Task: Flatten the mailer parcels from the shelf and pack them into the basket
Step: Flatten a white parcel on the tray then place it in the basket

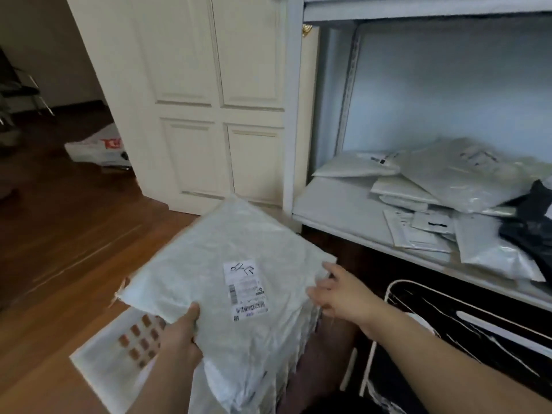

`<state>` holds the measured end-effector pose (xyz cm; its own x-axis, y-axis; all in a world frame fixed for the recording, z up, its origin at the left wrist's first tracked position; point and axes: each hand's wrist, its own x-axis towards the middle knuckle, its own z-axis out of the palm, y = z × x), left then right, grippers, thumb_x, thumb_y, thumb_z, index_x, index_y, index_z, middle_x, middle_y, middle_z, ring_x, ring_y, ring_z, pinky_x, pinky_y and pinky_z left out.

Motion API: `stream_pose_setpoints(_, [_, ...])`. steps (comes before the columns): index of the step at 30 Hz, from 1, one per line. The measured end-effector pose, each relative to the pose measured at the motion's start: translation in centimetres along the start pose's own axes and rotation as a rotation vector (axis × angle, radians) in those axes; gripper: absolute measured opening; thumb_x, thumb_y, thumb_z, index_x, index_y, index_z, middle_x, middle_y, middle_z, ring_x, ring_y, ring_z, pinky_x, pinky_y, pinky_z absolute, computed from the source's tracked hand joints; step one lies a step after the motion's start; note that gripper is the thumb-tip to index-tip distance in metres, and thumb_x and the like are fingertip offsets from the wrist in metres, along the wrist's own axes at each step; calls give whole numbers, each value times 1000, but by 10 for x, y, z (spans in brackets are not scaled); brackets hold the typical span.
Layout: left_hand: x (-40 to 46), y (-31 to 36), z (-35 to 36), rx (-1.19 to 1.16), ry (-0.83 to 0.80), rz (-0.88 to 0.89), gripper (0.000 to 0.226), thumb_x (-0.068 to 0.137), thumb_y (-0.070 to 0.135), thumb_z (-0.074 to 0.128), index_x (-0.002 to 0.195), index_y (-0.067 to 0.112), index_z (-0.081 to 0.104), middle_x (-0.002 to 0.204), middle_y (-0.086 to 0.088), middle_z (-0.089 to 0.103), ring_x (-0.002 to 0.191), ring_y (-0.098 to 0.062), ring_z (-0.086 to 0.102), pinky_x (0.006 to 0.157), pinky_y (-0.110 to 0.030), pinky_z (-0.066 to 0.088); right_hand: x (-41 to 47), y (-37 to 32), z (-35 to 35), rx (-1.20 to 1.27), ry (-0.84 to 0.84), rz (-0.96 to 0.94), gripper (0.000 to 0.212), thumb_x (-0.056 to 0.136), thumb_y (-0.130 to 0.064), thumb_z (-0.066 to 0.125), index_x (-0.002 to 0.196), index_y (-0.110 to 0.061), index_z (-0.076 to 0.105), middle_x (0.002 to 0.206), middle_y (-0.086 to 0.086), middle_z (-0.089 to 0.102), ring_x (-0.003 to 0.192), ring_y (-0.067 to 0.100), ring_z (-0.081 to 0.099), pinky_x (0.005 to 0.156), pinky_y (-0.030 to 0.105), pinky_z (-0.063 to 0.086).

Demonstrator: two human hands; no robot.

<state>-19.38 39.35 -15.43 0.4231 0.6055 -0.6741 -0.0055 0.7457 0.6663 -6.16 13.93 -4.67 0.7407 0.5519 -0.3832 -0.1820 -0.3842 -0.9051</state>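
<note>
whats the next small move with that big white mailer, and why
Probably lower the white mailer flat onto the stack in the basket and press it down. The left hand grips its near edge and the right hand touches its right edge with relaxed fingers, so it already sits over the basket, slightly tilted. More mailers wait on the shelf.

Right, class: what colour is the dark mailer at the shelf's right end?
Black, seen in the head view.
</note>
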Motion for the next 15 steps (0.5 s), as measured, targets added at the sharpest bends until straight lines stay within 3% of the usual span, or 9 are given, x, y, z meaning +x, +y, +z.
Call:
stream_pose_setpoints(3, [60, -37, -32, 5, 99, -58, 42, 92, 19, 61, 129, 2, 54, 122, -18, 63, 102, -36, 63, 80, -54, 52, 26, 16, 24, -344, -139, 42, 85, 82, -39, 72, 150, -20, 25, 146, 5, 40, 124, 17, 49, 97, 26, 43])
stream_pose_setpoints(5, [62, -52, -39, 39, 176, -77, 40, 91, 11, 62, 129, 0, 53, 124, -19, 61, 107, -38, 61, 87, -56, 49, 37, 24, 32, -559, -176, 2, 79, 86, -46, 66, 150, -19, 27, 151, 2, 35, 132, 14, 42, 101, 20, 35])
stream_pose_setpoints(8, [59, -65, -51, 231, 286, -63, 37, 91, 8, 60, 124, -6, 54, 119, -19, 59, 117, -41, 55, 96, -50, 47, 57, 40, 45, -1039, -169, -91, 74, 89, -59, 51, 150, -26, 25, 158, -2, 23, 145, 16, 18, 115, 33, 18])
stream_pose_setpoints(10, [67, -73, -59, 374, 296, -120, 50, 81, 7, 64, 126, -12, 52, 129, -23, 54, 125, -41, 48, 104, -45, 41, 71, 51, 52, -1267, -219, -151, 70, 92, -60, 41, 152, -28, 20, 161, -2, 13, 148, 18, 1, 118, 40, 5])
stream_pose_setpoints(12, [69, -81, -58, 552, 392, -220, 50, 86, 4, 58, 132, -14, 46, 142, -27, 44, 133, -36, 40, 109, -35, 31, 82, 61, 56, -1376, -300, -167, 67, 95, -60, 32, 153, -30, 17, 162, 0, 7, 148, 20, -7, 118, 43, -3])
stream_pose_setpoints(15, [55, -77, -45, 838, 569, -122, 41, 102, 18, 34, 140, 6, 43, 149, -10, 41, 137, -21, 38, 109, -24, 28, 96, 70, 59, -1482, -392, -147, 66, 96, -63, 18, 153, -29, 17, 162, 2, 7, 148, 22, -11, 117, 46, -8])
